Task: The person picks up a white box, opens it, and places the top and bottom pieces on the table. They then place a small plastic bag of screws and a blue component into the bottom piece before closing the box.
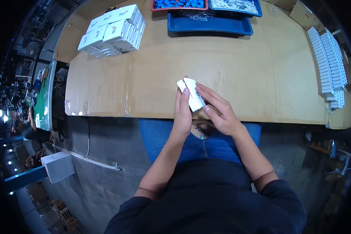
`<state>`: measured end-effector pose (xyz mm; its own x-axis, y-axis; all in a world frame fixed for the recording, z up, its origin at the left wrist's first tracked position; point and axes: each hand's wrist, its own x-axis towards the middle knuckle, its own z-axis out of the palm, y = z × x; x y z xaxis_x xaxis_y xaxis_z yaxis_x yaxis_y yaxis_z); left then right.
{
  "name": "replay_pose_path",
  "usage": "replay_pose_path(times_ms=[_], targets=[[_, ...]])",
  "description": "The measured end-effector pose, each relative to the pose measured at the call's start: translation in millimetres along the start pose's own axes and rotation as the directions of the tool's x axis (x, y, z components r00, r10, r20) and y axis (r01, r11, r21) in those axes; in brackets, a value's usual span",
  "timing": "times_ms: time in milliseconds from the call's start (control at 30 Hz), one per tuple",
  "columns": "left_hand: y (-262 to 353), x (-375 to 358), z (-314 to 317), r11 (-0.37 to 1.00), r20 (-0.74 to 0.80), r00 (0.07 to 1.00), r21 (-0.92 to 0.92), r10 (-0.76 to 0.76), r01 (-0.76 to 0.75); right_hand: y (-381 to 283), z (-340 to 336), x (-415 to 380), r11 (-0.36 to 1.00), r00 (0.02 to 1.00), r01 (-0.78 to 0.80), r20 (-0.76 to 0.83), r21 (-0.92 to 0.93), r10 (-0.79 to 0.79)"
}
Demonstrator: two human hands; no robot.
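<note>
A small white box (195, 97) is held between both hands, tilted, close over the near edge of the cardboard-covered table (163, 78). Along its left side my left hand (182, 111) is closed, the thumb lying on the upper face. My right hand (221, 113) grips the opposite side, fingers at the far end and thumb near the lower corner. A dark line runs across the box near its upper left end, by the left thumb.
White boxes (115, 31) are stacked at the back left. Trays of blue pieces (179, 4) and white pieces (236, 6) stand at the back, behind a blue tray (210, 26). Long stacks of small white boxes (327, 64) line the right side. Another person (35, 130) is far left, by a green table (45, 97).
</note>
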<state>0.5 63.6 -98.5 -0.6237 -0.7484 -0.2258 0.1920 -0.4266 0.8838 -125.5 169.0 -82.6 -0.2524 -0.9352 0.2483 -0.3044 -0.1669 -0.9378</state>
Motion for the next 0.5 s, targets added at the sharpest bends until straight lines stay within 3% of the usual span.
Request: replay_pose_path(times_ms=[133,200,400,500], targets=[[-4,-1,0,0.996,-0.031,0.997,0.053,-0.067,0.068,4,11,-1,0.996,0.999,0.005,-0.045,-0.091,-0.009],[1,-3,6,0.996,-0.021,0.997,0.049,-0.07,0.071,14,13,-2,0.958,0.983,0.142,-0.08,-0.249,-0.166],[-1,-4,18,0.995,-0.055,0.997,0.071,-0.06,0.064,22,22,-6,0.921,0.949,0.152,-0.207,-0.358,-0.236],[-12,-1,15,0.994,-0.092,0.994,0.087,-0.058,0.066,21,23,-9,0.925,0.966,0.083,-0.2,-0.37,-0.167]])
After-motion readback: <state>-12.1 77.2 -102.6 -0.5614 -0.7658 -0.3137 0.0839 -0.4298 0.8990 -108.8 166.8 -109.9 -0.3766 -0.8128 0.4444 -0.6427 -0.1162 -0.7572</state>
